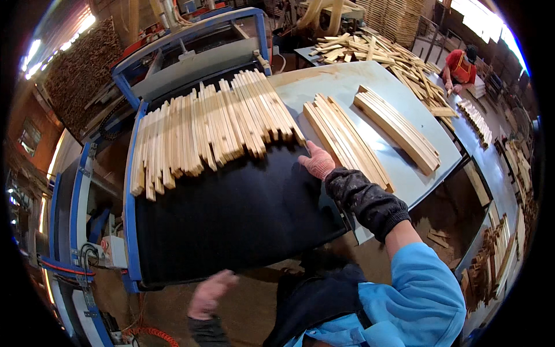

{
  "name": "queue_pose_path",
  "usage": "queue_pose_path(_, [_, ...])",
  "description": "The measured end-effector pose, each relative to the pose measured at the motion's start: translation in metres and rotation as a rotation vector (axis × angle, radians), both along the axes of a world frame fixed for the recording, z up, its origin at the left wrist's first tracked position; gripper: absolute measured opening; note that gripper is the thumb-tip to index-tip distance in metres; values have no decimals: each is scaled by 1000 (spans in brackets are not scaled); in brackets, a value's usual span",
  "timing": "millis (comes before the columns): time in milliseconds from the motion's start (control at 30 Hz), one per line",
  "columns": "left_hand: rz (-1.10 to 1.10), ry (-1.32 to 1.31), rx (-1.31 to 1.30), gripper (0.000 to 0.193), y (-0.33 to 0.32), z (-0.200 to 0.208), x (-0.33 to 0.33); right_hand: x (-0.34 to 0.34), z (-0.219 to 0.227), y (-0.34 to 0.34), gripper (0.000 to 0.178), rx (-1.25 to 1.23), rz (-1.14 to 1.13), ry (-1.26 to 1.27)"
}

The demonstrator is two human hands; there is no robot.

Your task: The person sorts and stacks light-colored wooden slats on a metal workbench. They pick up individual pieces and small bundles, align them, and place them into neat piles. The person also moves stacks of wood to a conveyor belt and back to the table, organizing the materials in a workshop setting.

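A row of pale wooden strips (pixel 214 124) lies side by side on the black conveyor belt (pixel 231 214), their near ends uneven. At the row's right end, my right hand (pixel 318 161), in a pinkish knit glove, reaches over the belt's right edge. Its index finger and thumb are apart, and the index fingertip is at the near end of the last strip; whether it presses on it I cannot tell. My left hand (pixel 213 294) is off the belt, in front of its near edge, smeared by motion. No thing shows in it.
Right of the belt, a pale table (pixel 370 78) bears two bundles of strips, a nearer-left bundle (pixel 347 141) and a farther-right bundle (pixel 396 128). Behind is a loose wood pile (pixel 393 58). A blue machine frame (pixel 191 34) spans the belt's far end. A person in red (pixel 461 68) works far right.
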State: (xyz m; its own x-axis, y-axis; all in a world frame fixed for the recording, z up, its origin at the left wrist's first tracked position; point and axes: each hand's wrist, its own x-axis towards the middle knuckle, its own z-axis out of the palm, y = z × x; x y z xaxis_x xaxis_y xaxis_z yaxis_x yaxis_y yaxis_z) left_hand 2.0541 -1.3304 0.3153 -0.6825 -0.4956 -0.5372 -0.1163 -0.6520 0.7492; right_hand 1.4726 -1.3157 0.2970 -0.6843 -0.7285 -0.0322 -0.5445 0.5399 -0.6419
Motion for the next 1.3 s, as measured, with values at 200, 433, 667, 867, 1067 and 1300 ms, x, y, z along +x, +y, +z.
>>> queue_pose_path(200, [-1183,-504,-1042,41,75,-267,1,68,47,34,80,-3,195,-431])
queue_pose_path(433, [-626,-782,-163,26,150,-330,-38,133,38,153,73,142,343,-957])
queue_pose_path(667, [-554,-987,-25,29,183,-319,-91,129,19,250,72,38,433,-1000])
queue_pose_path(867, [-671,-614,-261,36,159,-223,-187,-1,46,296,68,-296,168,-951])
queue_pose_path(1067, [-597,132,-116,51,150,-11,-294,-201,45,325,84,-423,-289,-226])
queue_pose_path(1300, [85,35,-872,50,137,-6,-422,-344,33,330,84,352,-506,359])
